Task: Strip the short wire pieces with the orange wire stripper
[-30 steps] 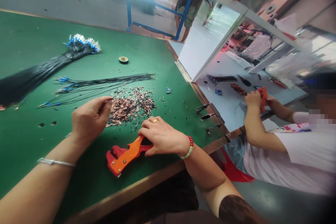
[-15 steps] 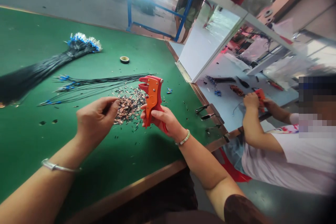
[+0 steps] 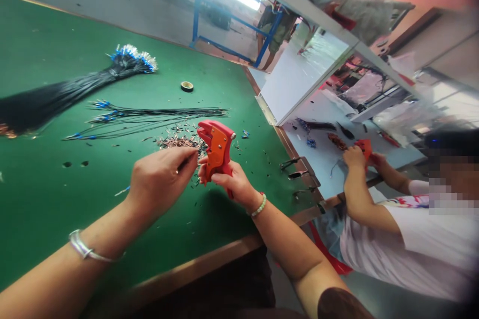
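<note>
My right hand (image 3: 239,182) is wrapped round the handles of a red and orange wire stripper (image 3: 220,148), held upright above the table. My left hand (image 3: 159,177) is closed in a pinch, its fingertips just left of the stripper's jaws. A wire's blue and silver tip (image 3: 122,191) shows from behind the left wrist; the rest of that wire is hidden by the hand. Under and behind both hands lies a pile of copper and black wire scraps (image 3: 174,140). Beyond it, several loose black wires (image 3: 160,111) with blue ends lie on the green table (image 3: 149,244).
A thick bundle of black wires (image 3: 63,90) lies at the left. A tape roll (image 3: 186,86) sits farther back, and small blue pieces (image 3: 245,134) lie right of the stripper. At the neighbouring bench, a co-worker (image 3: 396,229) handles an orange tool (image 3: 363,148).
My left hand has moved right to the stripper, and the blue wire tip now shows behind its wrist. The stripper has tilted, and the gap between its jaws looks smaller.
</note>
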Motion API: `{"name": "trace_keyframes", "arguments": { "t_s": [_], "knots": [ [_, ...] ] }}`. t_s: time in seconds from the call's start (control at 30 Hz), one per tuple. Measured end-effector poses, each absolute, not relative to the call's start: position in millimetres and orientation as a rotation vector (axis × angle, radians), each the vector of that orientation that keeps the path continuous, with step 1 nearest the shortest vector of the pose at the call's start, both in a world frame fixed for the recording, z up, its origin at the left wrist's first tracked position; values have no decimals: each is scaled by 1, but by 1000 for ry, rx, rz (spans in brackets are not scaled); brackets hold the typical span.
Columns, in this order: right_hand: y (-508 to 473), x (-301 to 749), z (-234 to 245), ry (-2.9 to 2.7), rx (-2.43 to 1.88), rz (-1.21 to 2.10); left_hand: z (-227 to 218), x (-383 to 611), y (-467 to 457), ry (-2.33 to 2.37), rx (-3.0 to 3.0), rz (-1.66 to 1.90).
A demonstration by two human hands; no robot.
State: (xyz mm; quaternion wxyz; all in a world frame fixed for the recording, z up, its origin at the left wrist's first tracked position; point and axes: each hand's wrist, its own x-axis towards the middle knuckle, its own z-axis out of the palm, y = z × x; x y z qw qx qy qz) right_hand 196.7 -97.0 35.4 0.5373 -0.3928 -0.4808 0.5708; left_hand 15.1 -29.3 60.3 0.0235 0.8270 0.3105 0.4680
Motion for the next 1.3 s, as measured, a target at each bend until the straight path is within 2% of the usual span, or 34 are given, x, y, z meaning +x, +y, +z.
{"name": "trace_keyframes", "arguments": {
  "t_s": [0.33, 0.6, 1.3],
  "knots": [
    [-96, 196, 28, -1119, -978, 1336, 68, 17, -40, 885, 2756, 1357],
    [-95, 195, 30, -1118, -1013, 1331, 72, 19, -40, 830, 2671, 1411],
    [-97, 197, 28, -1192, -1015, 1248, 69, 17, -39, 831, 2674, 1291]
  ]
}}
